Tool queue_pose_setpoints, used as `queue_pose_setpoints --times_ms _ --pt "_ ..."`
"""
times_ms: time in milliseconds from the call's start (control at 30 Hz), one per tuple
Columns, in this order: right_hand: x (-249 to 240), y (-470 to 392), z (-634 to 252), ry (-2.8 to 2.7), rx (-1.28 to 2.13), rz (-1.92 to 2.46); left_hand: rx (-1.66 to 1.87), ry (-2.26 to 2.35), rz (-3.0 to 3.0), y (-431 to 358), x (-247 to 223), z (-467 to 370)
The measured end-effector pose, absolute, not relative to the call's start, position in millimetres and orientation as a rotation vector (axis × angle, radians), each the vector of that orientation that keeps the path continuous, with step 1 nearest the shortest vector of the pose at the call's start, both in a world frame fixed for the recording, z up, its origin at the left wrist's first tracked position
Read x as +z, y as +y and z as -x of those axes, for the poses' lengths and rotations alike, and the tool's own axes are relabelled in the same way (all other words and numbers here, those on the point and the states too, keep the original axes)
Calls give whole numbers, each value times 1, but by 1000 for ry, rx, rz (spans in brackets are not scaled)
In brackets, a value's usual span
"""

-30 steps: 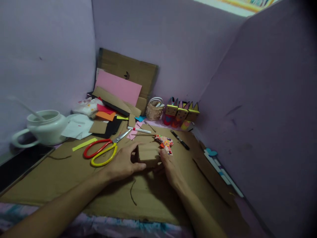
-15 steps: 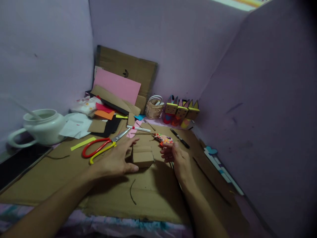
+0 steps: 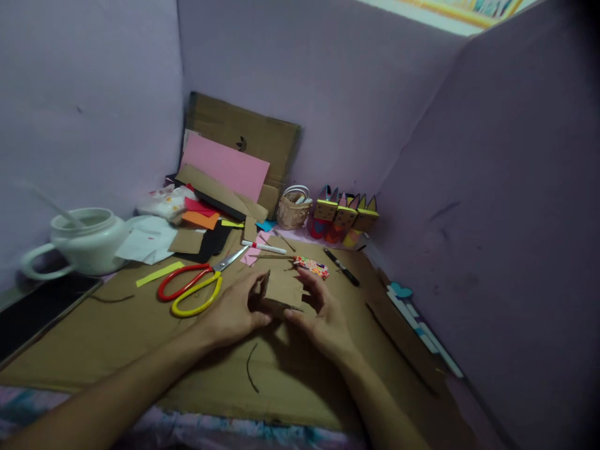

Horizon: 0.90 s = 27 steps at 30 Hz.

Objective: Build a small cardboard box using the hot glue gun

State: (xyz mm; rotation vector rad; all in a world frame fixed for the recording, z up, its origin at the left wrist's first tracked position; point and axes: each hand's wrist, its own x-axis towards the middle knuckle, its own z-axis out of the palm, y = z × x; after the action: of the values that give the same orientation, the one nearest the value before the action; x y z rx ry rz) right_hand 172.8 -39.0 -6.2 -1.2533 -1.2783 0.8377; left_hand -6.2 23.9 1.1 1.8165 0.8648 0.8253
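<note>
A small folded cardboard box (image 3: 284, 290) is held between both hands near the middle of the head view. My left hand (image 3: 237, 310) grips its left side, fingers behind and thumb at the lower front edge. On the right side, my right hand (image 3: 323, 312) has its thumb at the front edge and its fingers curled round the far side. Scissors (image 3: 197, 305) with red and yellow handles lie to the left of my left hand. Just beyond the box lie a colourful patterned piece (image 3: 312, 267) and a red-and-white marker (image 3: 264, 247).
A white mug (image 3: 87, 244) and a dark flat device (image 3: 44, 312) are at the left. Papers and cardboard lean at the back, beside a small basket (image 3: 293, 209) and eared figures (image 3: 345, 217). A black pen (image 3: 342, 267) lies at the right.
My right hand has moved left onto the box, and both hands now hold it. The box has turned and risen slightly. The view has shifted a little.
</note>
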Motion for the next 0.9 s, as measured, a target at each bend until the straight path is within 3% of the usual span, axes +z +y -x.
queue_pose_setpoints --times_ms 167,500,900 --pt "-17 -37 -178 -1530 595 1299 878 951 -2087 25 -2 9" --pt "-24 -30 -182 -1597 565 1350 758 999 -2024 32 -11 2" --pt "-9 -37 -174 -1369 924 1136 867 779 -1396 30 7 4"
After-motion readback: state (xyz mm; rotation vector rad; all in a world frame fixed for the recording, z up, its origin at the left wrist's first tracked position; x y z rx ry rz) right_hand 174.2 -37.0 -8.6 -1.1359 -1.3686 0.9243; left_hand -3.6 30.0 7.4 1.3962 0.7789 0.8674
